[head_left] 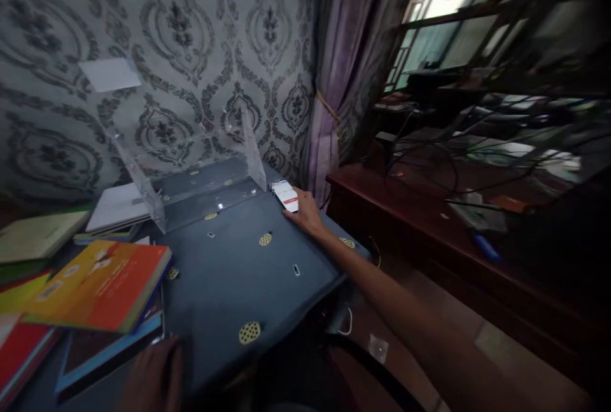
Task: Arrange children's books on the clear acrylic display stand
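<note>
My right hand is closed on the near right edge of a smartphone with a lit white screen, at the far right corner of the cloth-covered table. My left hand is at the table's near edge, beside the lower end of a blue-edged book. It is dark and blurred, so how its fingers are held is unclear. An orange and yellow book lies on top of that blue-edged one. Left of the phone stands a clear plastic stand with upright side panels.
More books crowd the table's left side, some stacked. A patterned wall rises behind the table. A purple curtain hangs at the corner. To the right, a dark red wooden desk carries tangled cables and papers.
</note>
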Action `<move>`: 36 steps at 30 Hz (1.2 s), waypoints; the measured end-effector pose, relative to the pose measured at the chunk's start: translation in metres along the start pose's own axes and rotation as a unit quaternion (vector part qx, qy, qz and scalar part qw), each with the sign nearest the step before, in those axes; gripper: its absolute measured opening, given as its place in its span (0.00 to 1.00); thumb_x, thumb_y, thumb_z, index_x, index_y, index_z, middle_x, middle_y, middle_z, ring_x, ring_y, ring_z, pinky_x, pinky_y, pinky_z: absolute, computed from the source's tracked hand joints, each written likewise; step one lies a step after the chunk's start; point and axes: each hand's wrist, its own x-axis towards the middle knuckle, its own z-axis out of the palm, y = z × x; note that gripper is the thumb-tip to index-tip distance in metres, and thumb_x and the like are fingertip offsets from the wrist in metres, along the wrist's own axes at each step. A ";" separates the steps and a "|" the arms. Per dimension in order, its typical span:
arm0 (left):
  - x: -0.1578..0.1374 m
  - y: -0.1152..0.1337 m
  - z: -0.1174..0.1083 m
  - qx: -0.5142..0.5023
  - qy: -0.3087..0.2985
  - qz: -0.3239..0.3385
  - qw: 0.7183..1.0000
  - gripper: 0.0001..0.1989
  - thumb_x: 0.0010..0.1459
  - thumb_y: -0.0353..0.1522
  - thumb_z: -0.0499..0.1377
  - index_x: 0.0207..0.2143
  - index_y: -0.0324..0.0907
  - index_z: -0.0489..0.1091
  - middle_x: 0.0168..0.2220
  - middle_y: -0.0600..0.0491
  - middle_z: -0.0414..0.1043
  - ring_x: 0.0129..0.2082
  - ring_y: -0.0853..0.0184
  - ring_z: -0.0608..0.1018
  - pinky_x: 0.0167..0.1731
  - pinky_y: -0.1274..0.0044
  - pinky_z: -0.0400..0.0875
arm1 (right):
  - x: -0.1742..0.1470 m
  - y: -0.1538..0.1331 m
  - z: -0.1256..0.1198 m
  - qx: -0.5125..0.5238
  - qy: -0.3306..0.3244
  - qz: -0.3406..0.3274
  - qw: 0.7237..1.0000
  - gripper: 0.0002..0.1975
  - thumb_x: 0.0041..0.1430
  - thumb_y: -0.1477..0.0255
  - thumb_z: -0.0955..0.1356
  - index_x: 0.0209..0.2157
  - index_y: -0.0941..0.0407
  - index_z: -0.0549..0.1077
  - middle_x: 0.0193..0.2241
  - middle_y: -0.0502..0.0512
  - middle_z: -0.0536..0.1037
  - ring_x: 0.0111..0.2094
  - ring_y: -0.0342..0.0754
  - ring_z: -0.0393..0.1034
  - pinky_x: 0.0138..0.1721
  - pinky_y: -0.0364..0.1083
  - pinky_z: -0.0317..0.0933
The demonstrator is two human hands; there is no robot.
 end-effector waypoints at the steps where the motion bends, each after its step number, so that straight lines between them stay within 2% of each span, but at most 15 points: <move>1: 0.002 0.005 -0.004 -0.004 -0.007 0.001 1.000 0.10 0.66 0.36 0.53 0.46 0.48 0.70 0.39 0.52 0.78 0.40 0.61 0.80 0.42 0.72 0.73 | -0.001 -0.001 -0.001 0.008 0.003 0.000 1.000 0.41 0.49 0.65 0.73 0.63 0.62 0.60 0.54 0.69 0.66 0.57 0.64 0.61 0.57 0.58 0.59; 2: 0.003 0.010 -0.010 -0.011 0.012 -0.010 1.000 0.10 0.66 0.35 0.52 0.45 0.47 0.71 0.38 0.52 0.78 0.40 0.61 0.80 0.42 0.72 0.73 | -0.004 -0.002 -0.001 0.019 0.011 -0.003 1.000 0.41 0.49 0.64 0.74 0.62 0.62 0.60 0.55 0.70 0.66 0.58 0.65 0.60 0.59 0.59 0.58; 4: 0.006 0.017 -0.023 -0.037 0.013 -0.025 0.999 0.10 0.67 0.33 0.51 0.45 0.46 0.71 0.39 0.52 0.77 0.40 0.63 0.79 0.42 0.74 0.73 | -0.015 -0.004 -0.003 0.038 0.037 -0.004 0.999 0.43 0.48 0.58 0.74 0.61 0.62 0.61 0.56 0.71 0.65 0.60 0.67 0.58 0.60 0.61 0.55; 7: 0.010 0.010 -0.051 -0.020 0.036 -0.049 0.998 0.10 0.67 0.31 0.51 0.44 0.45 0.71 0.40 0.51 0.76 0.41 0.64 0.78 0.43 0.74 0.72 | -0.052 -0.012 -0.009 0.074 0.042 -0.014 0.996 0.41 0.53 0.50 0.70 0.61 0.60 0.63 0.56 0.71 0.65 0.61 0.67 0.57 0.61 0.62 0.53; 10: 0.022 -0.019 -0.087 0.043 0.082 -0.082 0.992 0.10 0.66 0.32 0.51 0.42 0.44 0.72 0.38 0.49 0.75 0.40 0.61 0.77 0.43 0.71 0.71 | -0.103 -0.023 -0.022 0.091 0.009 -0.039 0.995 0.38 0.55 0.47 0.67 0.60 0.58 0.64 0.57 0.71 0.65 0.62 0.68 0.56 0.60 0.63 0.55; 12: 0.035 -0.045 -0.110 0.066 0.092 -0.124 0.986 0.11 0.65 0.35 0.50 0.41 0.42 0.72 0.38 0.47 0.75 0.41 0.59 0.76 0.43 0.69 0.70 | -0.131 -0.033 -0.028 0.086 -0.008 -0.052 0.995 0.36 0.56 0.47 0.66 0.59 0.55 0.65 0.59 0.69 0.63 0.62 0.67 0.57 0.59 0.65 0.57; 15: 0.056 -0.083 -0.131 0.035 0.092 -0.217 0.971 0.13 0.62 0.39 0.51 0.39 0.41 0.70 0.38 0.46 0.74 0.40 0.58 0.76 0.40 0.68 0.71 | -0.150 -0.059 -0.026 0.119 -0.025 -0.058 0.991 0.32 0.56 0.46 0.66 0.54 0.53 0.70 0.57 0.67 0.66 0.62 0.66 0.59 0.59 0.66 0.58; 18: 0.059 -0.099 -0.125 -0.010 0.052 -0.307 0.950 0.13 0.60 0.42 0.52 0.34 0.42 0.67 0.32 0.51 0.72 0.34 0.60 0.76 0.39 0.68 0.72 | -0.149 -0.107 -0.005 0.243 -0.061 -0.049 0.967 0.29 0.55 0.47 0.67 0.51 0.52 0.72 0.55 0.64 0.69 0.59 0.62 0.64 0.59 0.64 0.59; 20: 0.051 -0.097 -0.107 -0.035 0.040 -0.347 0.937 0.16 0.60 0.45 0.52 0.36 0.42 0.66 0.32 0.50 0.72 0.35 0.59 0.76 0.40 0.66 0.72 | -0.142 -0.150 0.018 0.368 -0.139 -0.024 0.919 0.30 0.53 0.48 0.68 0.52 0.51 0.71 0.54 0.62 0.71 0.54 0.59 0.69 0.56 0.60 0.64; 22: 0.040 -0.090 -0.085 -0.070 0.056 -0.359 0.929 0.20 0.61 0.47 0.52 0.43 0.39 0.65 0.39 0.44 0.74 0.42 0.56 0.77 0.45 0.64 0.72 | -0.129 -0.195 0.046 0.439 -0.202 0.017 0.876 0.32 0.51 0.48 0.70 0.52 0.51 0.71 0.52 0.60 0.73 0.52 0.57 0.71 0.55 0.57 0.65; 25: 0.032 -0.082 -0.060 -0.118 0.096 -0.356 0.922 0.26 0.61 0.48 0.54 0.52 0.37 0.61 0.53 0.36 0.69 0.56 0.52 0.72 0.55 0.60 0.66 | -0.102 -0.252 0.090 0.494 -0.205 0.096 0.840 0.35 0.47 0.50 0.73 0.54 0.52 0.70 0.52 0.61 0.73 0.53 0.56 0.70 0.52 0.52 0.66; 28: 0.037 -0.083 -0.052 -0.162 0.110 -0.378 0.905 0.30 0.61 0.49 0.55 0.57 0.39 0.57 0.59 0.36 0.66 0.61 0.52 0.69 0.60 0.59 0.62 | -0.078 -0.290 0.127 0.491 -0.199 0.103 0.842 0.33 0.47 0.52 0.73 0.53 0.53 0.70 0.47 0.59 0.76 0.48 0.55 0.72 0.47 0.50 0.68; 30: 0.042 -0.085 -0.053 -0.182 0.103 -0.391 0.896 0.33 0.61 0.49 0.56 0.61 0.40 0.54 0.62 0.35 0.63 0.63 0.51 0.68 0.61 0.58 0.61 | -0.070 -0.303 0.145 0.487 -0.202 0.092 0.845 0.30 0.48 0.52 0.72 0.49 0.54 0.72 0.41 0.56 0.78 0.44 0.54 0.74 0.43 0.49 0.69; 33: 0.045 -0.087 -0.056 -0.190 0.084 -0.394 0.895 0.38 0.60 0.50 0.57 0.64 0.40 0.50 0.64 0.34 0.61 0.64 0.49 0.66 0.61 0.58 0.61 | -0.069 -0.307 0.159 0.480 -0.213 0.070 0.848 0.24 0.45 0.54 0.74 0.40 0.54 0.75 0.33 0.52 0.79 0.38 0.53 0.74 0.37 0.47 0.69; 36: 0.045 -0.089 -0.053 -0.203 0.078 -0.389 0.895 0.39 0.60 0.50 0.58 0.65 0.41 0.50 0.63 0.36 0.63 0.64 0.51 0.67 0.61 0.58 0.62 | -0.072 -0.298 0.163 0.473 -0.212 0.059 0.853 0.20 0.43 0.55 0.74 0.34 0.54 0.75 0.28 0.51 0.79 0.34 0.52 0.73 0.34 0.46 0.68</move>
